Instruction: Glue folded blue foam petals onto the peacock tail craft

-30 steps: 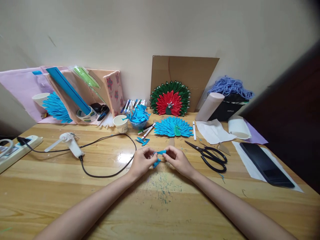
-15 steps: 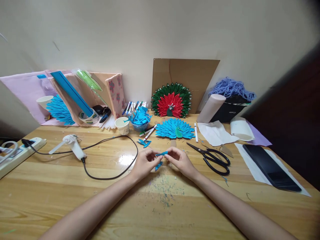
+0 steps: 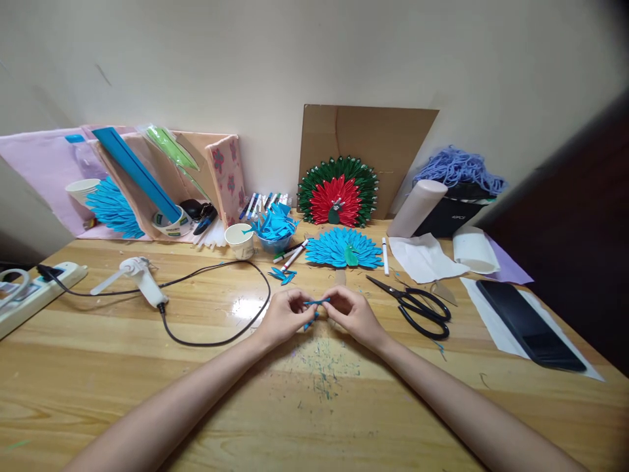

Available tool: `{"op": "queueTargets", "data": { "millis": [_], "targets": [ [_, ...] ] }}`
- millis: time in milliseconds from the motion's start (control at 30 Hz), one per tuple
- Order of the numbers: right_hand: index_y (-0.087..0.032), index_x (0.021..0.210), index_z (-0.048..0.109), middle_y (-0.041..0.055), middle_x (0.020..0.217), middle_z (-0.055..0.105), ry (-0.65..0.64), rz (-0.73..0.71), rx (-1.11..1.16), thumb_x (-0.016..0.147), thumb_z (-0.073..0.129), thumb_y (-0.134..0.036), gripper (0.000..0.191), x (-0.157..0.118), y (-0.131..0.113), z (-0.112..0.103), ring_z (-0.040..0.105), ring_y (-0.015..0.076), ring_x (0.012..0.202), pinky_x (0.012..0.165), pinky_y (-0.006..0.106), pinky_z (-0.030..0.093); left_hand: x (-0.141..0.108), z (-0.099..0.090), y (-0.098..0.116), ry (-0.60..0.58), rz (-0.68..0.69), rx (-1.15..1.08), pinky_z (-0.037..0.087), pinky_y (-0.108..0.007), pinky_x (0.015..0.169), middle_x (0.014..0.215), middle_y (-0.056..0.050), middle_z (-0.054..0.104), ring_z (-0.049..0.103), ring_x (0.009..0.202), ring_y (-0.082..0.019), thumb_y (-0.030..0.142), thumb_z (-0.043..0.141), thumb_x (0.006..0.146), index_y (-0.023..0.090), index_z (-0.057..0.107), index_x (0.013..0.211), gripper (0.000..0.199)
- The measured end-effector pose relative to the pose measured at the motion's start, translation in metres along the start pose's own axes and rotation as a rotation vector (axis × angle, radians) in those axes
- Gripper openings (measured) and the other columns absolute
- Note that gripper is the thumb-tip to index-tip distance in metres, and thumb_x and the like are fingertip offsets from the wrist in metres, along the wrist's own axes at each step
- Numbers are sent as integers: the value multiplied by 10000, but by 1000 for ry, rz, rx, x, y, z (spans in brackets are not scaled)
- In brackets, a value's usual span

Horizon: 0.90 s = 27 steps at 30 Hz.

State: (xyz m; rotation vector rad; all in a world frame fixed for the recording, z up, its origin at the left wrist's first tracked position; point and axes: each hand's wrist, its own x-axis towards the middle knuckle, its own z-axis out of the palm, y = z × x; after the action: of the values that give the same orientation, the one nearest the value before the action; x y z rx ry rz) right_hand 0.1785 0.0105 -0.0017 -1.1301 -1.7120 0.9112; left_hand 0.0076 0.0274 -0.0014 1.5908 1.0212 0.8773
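Observation:
My left hand and my right hand meet above the middle of the wooden table, both pinching a thin blue strip between their fingertips. Another blue piece shows just below my left fingertips. Beyond my hands lies a blue feathered fan shape with a green bird-shaped piece on it. A few folded blue pieces rest to its left, near a bowl heaped with blue pieces. Black-handled scissors lie open to the right of my right hand.
A white glue gun and its looped black cable lie left, near a power strip. A paper cup, markers and a red-green fan stand behind. A phone lies right.
The view has shifted slightly, so the background sits higher. The blue strip between my fingertips looks narrower. Both hands keep their pinch.

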Motion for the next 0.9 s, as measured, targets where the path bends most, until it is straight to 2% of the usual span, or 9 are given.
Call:
{"op": "queueTargets", "data": {
  "millis": [233, 433, 900],
  "targets": [
    [-194, 820, 629, 35, 774, 601, 27, -155, -85, 779, 540, -180, 99, 0, -7, -4, 565, 153, 737, 672, 279, 453, 2, -1, 7, -9, -40, -53, 432, -230, 561, 713, -75, 640, 562, 610, -129, 236, 597, 696, 84, 644, 774, 178],
    [-199, 820, 636, 31, 767, 599, 25, -202, -71, 765, 535, -131, 134, 0, -8, -4, 561, 148, 729, 671, 277, 455, 2, -4, 8, -23, -68, -130, 430, -224, 562, 665, -57, 632, 550, 579, -112, 250, 610, 699, 93, 634, 729, 161],
    [-187, 839, 616, 36, 799, 603, -55, -81, 63, 786, 524, -175, 106, -2, -4, -2, 596, 134, 727, 657, 247, 503, 5, -7, 10, -54, -92, -220, 412, -205, 535, 623, -26, 606, 527, 537, -91, 269, 608, 719, 113, 618, 695, 158]
  ]
}}
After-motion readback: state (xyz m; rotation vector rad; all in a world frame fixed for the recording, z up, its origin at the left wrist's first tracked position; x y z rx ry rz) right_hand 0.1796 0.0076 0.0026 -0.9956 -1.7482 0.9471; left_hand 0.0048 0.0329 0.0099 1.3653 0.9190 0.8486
